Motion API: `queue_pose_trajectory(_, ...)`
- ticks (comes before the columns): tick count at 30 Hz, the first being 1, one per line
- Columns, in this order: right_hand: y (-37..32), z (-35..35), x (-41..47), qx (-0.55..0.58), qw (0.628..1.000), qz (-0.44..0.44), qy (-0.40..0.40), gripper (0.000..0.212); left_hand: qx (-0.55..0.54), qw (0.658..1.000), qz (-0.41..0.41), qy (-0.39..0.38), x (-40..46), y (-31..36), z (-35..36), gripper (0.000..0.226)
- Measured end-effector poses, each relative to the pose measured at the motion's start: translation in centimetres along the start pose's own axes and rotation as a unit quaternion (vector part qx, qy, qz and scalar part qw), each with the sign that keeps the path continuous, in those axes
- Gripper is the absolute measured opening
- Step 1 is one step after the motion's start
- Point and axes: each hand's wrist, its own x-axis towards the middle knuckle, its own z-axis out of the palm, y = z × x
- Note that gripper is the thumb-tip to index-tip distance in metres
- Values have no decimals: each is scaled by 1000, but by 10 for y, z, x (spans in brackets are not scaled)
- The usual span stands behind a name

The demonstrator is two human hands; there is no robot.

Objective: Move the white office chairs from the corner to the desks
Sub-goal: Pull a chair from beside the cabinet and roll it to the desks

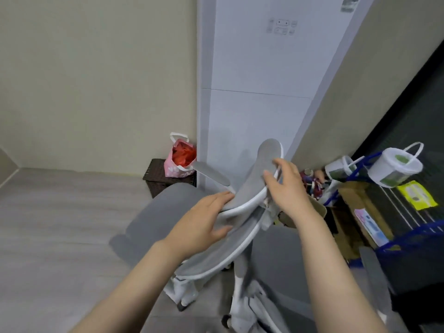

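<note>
A white-framed office chair with grey mesh and a grey seat (165, 212) stands in the room corner, its back toward me. Its curved headrest (264, 169) rises at the top of the backrest. My left hand (204, 217) lies on the lower left end of the headrest, fingers spread over the mesh and rim. My right hand (288, 186) wraps the headrest's right rim, thumb in front. The armrest pad (211, 173) sticks out to the left. White base legs and castors (242, 306) show below, blurred.
A tall white appliance (257, 92) fills the corner behind the chair. A dark wicker box (165, 182) with a pink bag (181, 159) sits left of it. Cardboard boxes, white buckets (396, 167) and a blue basket (413, 246) crowd the right side. Grey floor lies open to the left.
</note>
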Motion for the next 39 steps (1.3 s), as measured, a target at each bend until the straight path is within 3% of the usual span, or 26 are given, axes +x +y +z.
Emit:
queue_pose_trajectory(7, 17, 35, 84, 73, 996, 13, -47, 53, -39, 996, -79, 3, -3, -24, -6, 56)
queue_pose_trajectory(13, -19, 65, 99, 183, 980, -62, -55, 29, -110, 986, -117, 45, -47, -42, -34, 50)
queue_pose_trajectory(20, -58, 105, 34, 238, 964, -118, 8, 33, -111, 974, -175, 96, -122, -71, -64, 32)
queue_pose_trajectory(30, -130, 186, -69, 167, 965, -199, 22, 36, -131, 940, -261, 176, -258, -109, -112, 26)
queue_pose_trajectory(39, -229, 301, -184, 245, 916, -314, 56, 44, -148, 897, -331, 251, -421, -136, -180, 35)
